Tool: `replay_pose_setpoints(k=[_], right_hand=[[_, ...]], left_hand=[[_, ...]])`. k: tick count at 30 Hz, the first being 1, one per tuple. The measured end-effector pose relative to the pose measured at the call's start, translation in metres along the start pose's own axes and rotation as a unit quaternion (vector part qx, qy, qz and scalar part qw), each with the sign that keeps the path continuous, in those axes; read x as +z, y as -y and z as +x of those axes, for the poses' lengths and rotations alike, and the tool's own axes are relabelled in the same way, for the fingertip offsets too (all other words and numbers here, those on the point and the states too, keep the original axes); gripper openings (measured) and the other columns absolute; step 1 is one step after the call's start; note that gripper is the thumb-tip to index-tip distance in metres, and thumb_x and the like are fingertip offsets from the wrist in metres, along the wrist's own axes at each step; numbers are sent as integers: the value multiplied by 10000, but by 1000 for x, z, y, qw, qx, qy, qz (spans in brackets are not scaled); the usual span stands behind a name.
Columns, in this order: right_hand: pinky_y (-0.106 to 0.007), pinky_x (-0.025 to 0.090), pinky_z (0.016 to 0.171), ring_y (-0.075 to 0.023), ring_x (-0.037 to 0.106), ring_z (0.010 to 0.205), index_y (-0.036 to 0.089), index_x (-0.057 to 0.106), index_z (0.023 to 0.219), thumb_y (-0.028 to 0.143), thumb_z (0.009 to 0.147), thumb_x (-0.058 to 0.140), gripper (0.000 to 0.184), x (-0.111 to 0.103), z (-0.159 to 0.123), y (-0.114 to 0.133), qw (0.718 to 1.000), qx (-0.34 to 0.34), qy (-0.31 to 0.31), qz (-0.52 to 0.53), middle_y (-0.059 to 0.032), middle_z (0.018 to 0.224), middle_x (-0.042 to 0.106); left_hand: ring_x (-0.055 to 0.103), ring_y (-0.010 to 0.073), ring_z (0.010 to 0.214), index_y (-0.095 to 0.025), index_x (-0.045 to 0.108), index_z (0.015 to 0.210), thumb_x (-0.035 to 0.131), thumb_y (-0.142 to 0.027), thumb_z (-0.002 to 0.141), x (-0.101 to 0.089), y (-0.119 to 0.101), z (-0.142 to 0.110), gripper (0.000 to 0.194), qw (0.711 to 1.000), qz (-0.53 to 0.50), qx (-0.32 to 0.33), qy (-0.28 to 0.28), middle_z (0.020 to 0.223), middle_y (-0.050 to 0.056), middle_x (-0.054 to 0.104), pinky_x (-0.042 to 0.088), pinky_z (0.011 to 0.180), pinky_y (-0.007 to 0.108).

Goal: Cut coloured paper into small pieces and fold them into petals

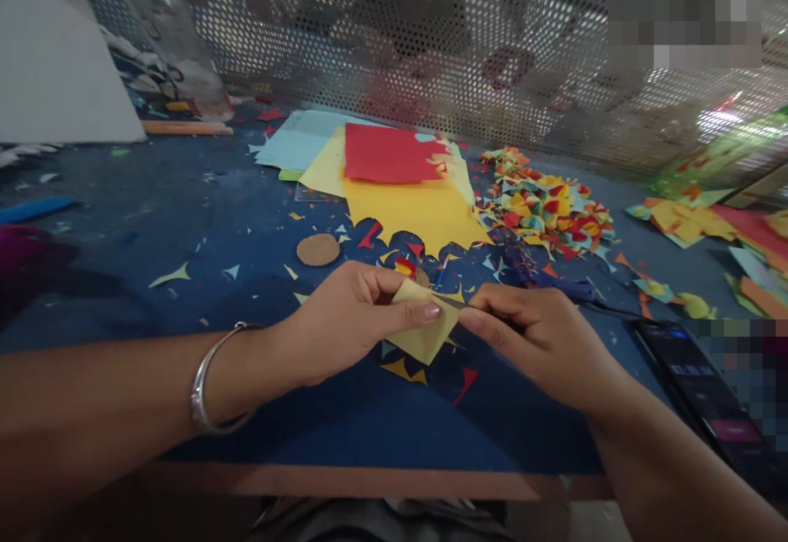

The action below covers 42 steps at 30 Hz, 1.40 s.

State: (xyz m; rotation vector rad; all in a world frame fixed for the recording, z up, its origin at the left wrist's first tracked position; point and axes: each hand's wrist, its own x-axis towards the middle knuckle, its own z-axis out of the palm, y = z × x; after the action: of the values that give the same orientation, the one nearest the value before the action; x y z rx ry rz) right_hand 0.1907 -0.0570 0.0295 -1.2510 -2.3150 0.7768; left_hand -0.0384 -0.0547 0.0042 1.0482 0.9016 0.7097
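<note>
Between the thumb and fingers of my left hand (345, 324) is a small piece of pale yellow paper (424, 341), held over the blue table. My right hand (535, 333) is closed around scissors (448, 301); their handles are mostly hidden in the fingers, and the blades meet the paper's upper edge. Just beyond my hands lie paper scraps and a yellow sheet (419, 213) with scalloped cuts along its near edge. A red sheet (391, 152) rests on top of it. Left of these is a round brown disc (318, 250).
A heap of small coloured paper pieces (554, 209) is at the right, with a dark glue-gun-like tool (523, 263) before it. A phone (702, 386) lies near my right forearm. Behind stand a perforated metal screen (295, 33) and a clear bottle (178, 41).
</note>
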Motion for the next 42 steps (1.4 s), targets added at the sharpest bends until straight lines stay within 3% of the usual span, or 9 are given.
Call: replay_pose_setpoints(k=[8, 17, 34, 42], right_hand=[[-220, 288, 490, -63, 358, 520, 181, 536, 671, 468, 1016, 522, 448, 0, 0, 0, 1000, 6, 3, 6, 63, 576, 386], [-216, 284, 483, -59, 348, 511, 175, 554, 672, 460, 1019, 513, 451, -1, 2, -1, 1000, 2, 10, 2, 66, 572, 383], [-212, 275, 476, -53, 335, 509, 171, 547, 660, 425, 1015, 535, 437, -1, 1, 0, 1000, -13, 11, 0, 71, 572, 367], [-224, 283, 490, -63, 341, 506, 180, 547, 668, 430, 1017, 524, 429, -1, 0, 1, 1000, -14, 10, 0, 66, 570, 373]], left_hand=[[680, 115, 708, -161, 812, 879, 764, -364, 859, -3, -2, -2, 209, 999, -31, -27, 35, 847, 40, 804, 511, 668, 204], [657, 95, 704, -153, 794, 825, 666, -268, 942, 0, -5, -1, 208, 998, -6, -31, 56, 814, 19, 786, 490, 687, 184], [672, 93, 753, -181, 814, 860, 736, -340, 904, -2, -2, 1, 182, 994, -36, -46, 91, 875, 10, 802, 496, 735, 192], [660, 85, 711, -164, 804, 829, 730, -298, 911, -3, -1, 3, 174, 991, -65, -54, 107, 821, 11, 788, 488, 697, 185]])
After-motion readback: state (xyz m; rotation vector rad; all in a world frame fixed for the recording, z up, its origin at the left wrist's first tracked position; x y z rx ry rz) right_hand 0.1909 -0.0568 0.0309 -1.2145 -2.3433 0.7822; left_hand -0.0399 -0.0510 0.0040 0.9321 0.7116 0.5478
